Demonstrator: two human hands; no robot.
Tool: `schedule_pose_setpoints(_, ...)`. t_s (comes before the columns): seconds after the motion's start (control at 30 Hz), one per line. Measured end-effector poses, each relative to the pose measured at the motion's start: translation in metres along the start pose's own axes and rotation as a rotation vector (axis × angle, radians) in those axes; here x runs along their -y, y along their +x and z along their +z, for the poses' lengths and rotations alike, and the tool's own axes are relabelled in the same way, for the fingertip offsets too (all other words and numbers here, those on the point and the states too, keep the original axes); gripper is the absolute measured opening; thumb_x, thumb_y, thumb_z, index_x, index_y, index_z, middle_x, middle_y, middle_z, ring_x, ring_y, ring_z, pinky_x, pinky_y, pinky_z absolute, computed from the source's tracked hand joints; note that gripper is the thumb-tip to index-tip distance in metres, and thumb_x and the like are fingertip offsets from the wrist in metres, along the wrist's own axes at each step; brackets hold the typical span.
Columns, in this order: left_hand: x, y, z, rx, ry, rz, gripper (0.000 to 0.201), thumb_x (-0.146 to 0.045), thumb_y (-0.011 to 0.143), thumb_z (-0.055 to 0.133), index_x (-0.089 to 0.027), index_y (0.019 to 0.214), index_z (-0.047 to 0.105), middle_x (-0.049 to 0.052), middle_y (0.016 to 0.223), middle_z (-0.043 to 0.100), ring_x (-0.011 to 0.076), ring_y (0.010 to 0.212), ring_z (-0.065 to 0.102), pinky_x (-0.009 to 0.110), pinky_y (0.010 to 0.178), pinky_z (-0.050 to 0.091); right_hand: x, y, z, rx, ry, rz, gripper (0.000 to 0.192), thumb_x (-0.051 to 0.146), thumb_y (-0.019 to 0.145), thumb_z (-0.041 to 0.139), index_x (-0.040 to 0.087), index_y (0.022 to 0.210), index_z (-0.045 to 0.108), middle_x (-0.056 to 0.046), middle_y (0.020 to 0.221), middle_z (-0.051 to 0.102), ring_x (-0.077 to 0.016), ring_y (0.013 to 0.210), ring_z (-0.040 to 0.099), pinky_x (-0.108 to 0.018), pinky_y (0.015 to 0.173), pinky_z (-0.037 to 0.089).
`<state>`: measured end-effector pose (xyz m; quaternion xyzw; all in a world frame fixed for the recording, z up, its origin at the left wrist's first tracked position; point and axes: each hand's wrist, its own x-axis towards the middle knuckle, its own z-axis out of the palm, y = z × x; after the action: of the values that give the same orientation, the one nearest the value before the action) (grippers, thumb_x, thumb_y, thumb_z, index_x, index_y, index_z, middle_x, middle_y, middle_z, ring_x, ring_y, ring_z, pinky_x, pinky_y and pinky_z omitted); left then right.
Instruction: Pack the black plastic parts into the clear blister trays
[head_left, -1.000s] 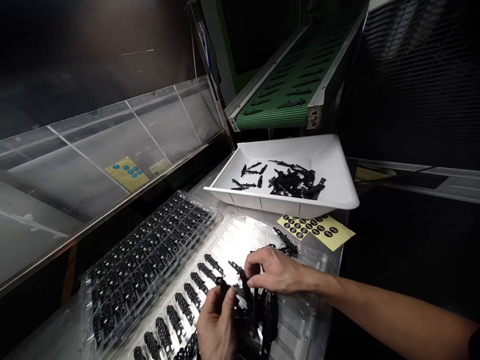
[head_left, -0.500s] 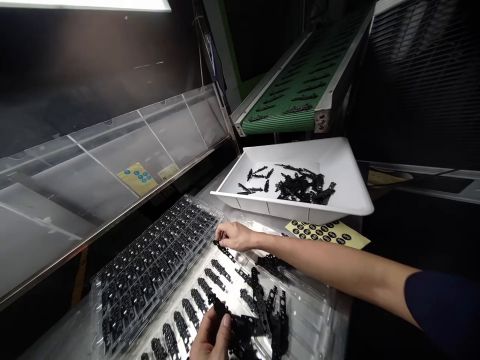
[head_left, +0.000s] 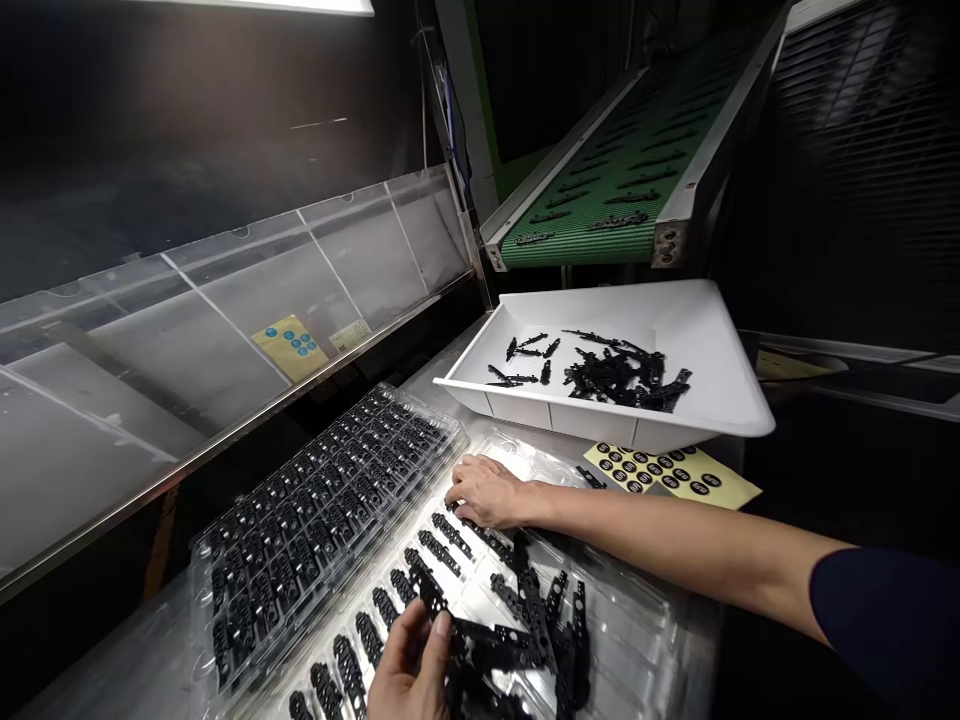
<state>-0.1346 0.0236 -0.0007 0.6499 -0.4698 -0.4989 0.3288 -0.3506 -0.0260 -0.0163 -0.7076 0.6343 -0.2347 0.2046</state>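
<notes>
Over the clear tray (head_left: 637,600), right hand (head_left: 486,490) lies flat, fingers extended.

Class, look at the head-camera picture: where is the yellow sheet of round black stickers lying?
The yellow sticker sheet lies right of centre on the table, just in front of the white tray of loose black parts, beyond the right forearm.

Dim, dark surroundings; an overhead strip light (head_left: 247,6) throws hard glare on the clear tray (head_left: 480,590); edges bend wide-angle.
</notes>
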Motion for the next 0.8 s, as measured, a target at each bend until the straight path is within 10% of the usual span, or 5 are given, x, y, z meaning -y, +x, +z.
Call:
schedule_pose_setpoints(0.27, -0.028, 0.001, 0.055, 0.347, 0.269, 0.278, 0.052, -0.060, 0.079, 0.051, -0.020, 0.111, 0.062, 0.008, 0.099, 0.069, 0.0213, 0.080, 0.062, 0.033, 0.067, 0.050, 0.009, -0.059, -0.035, 0.076, 0.736, 0.107, 0.038, 0.036, 0.080, 0.067, 0.013, 0.111, 0.065, -0.004, 0.092, 0.067, -0.0133, 0.076, 0.060, -0.022, 0.063, 0.047)
schedule_pose_setpoints(0.43, -0.019, -0.001, 0.074, 0.219, 0.623, 0.437, 0.044, -0.042, 0.088, 0.044, -0.015, 0.119, 0.058, 0.013, 0.113, 0.061, 0.0269, 0.098, 0.057, 0.039, 0.082, 0.043, -0.009, -0.036, -0.044, -0.047, 0.435, 0.299, 0.041, 0.031, 0.083, 0.065, 0.014, 0.120, 0.060, -0.005, 0.094, 0.068, -0.0132, 0.076, 0.062, -0.023, 0.061, 0.047)
schedule_pose_setpoints(0.8, 0.005, 0.006, 0.077, 0.187, 0.915, 0.556, 0.043, -0.024, 0.089, 0.040, -0.010, 0.127, 0.054, 0.017, 0.109, 0.053, 0.0299, 0.102, 0.049, 0.038, 0.080, 0.038, -0.025, 0.002, -0.009, -0.015, -0.019, 0.125, 0.020, 0.031, 0.082, 0.070, 0.017, 0.096, 0.068, -0.007, 0.093, 0.066, -0.0227, 0.093, 0.059, -0.034, 0.079, 0.045)
